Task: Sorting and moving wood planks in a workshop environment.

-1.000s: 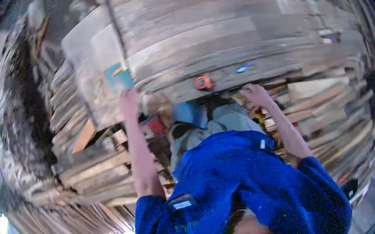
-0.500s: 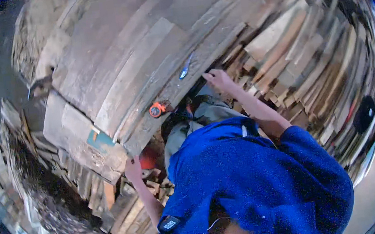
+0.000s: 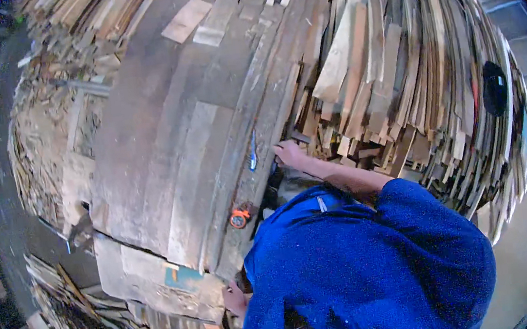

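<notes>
A long plank-topped workbench [image 3: 134,154] stretches away in front of me. My right hand [image 3: 290,154] is at its near right edge, the fingers curled over the rim. Lower down, my left hand [image 3: 235,299] is at the bench's near corner; its fingers look bent against the edge, and my sleeve partly covers that arm. On the strip between the hands lies a round orange-rimmed tool [image 3: 239,217], too small to name surely. Farther up the same strip, nearer my right hand, rests a slim blue pen-like tool [image 3: 252,156].
Upright and leaning boards [image 3: 389,63] are packed densely along the right, close to my right arm. Wood offcuts [image 3: 54,150] heap up on the left. A teal piece [image 3: 182,278] lies at the bench's lower left corner. A dark round object [image 3: 495,87] sits at the far right.
My view has turned, so the bench now runs more steeply away and more boards show at right. Both hands stay at the bench edge; my body leans closer, hiding my legs and the red object.
</notes>
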### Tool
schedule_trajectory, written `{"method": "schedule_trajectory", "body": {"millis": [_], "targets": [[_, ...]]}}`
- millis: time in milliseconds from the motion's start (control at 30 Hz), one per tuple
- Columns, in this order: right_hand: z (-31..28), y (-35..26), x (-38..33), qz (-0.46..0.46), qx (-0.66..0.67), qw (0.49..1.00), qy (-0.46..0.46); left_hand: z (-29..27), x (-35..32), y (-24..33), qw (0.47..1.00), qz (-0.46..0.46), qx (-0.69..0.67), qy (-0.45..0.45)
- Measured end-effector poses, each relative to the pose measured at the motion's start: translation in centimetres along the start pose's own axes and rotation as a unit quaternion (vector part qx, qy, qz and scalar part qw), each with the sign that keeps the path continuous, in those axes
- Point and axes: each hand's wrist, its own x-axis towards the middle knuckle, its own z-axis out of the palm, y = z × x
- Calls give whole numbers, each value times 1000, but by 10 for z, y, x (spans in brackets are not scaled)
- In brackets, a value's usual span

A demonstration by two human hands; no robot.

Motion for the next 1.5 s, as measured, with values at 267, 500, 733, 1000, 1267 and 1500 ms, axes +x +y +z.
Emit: {"method": "schedule_trajectory", "body": {"millis": [267,500,733,1000,1267,1500], "targets": [[-13,-14,0,-6,-11,999,-46,-1,-17,18,977,45,-118,173],[-12,-31,7,17,-6,995,-95,2,-21,24,946,103,-128,281],[34,-8,21,-127,-72,982,116,10,41,21,923,173,-76,336],[72,174,-73,-143,-58,952,-265,-25,94,43,920,79,-55,380],[79,306,-107,-157,-133,965,-162,-69,169,23,906,93,-12,413],[106,363,-82,-89,-173,967,-162,-102,217,17,887,85,46,451]]}}
